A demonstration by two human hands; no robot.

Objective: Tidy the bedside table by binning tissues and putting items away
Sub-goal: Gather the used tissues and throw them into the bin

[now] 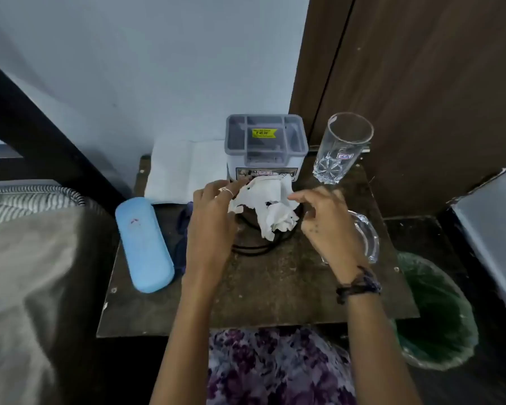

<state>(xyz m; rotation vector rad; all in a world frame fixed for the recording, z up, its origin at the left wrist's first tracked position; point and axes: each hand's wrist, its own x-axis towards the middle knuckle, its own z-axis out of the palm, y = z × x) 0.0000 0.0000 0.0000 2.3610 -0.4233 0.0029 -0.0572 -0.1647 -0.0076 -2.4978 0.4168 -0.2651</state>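
Observation:
A crumpled white tissue (pixel 268 204) with small dark spots sits mid-table on the dark wooden bedside table (pixel 275 296). My left hand (pixel 214 220) has its fingertips on the tissue's left edge. My right hand (pixel 324 220) hovers just right of the tissue, fingers curled and apart, touching nothing that I can see. A light blue glasses case (pixel 143 244) lies at the table's left edge. A grey compartmented organiser box (pixel 265 144) stands at the back, with a tall empty glass (pixel 341 147) to its right. A black cable loop (pixel 254 248) lies under the tissue.
A green-lined bin (pixel 438 314) stands on the floor to the right of the table. A glass dish (pixel 368 235) is partly hidden behind my right wrist. A folded white sheet (pixel 181 171) lies at the back left. A bed (pixel 27 258) borders the left side.

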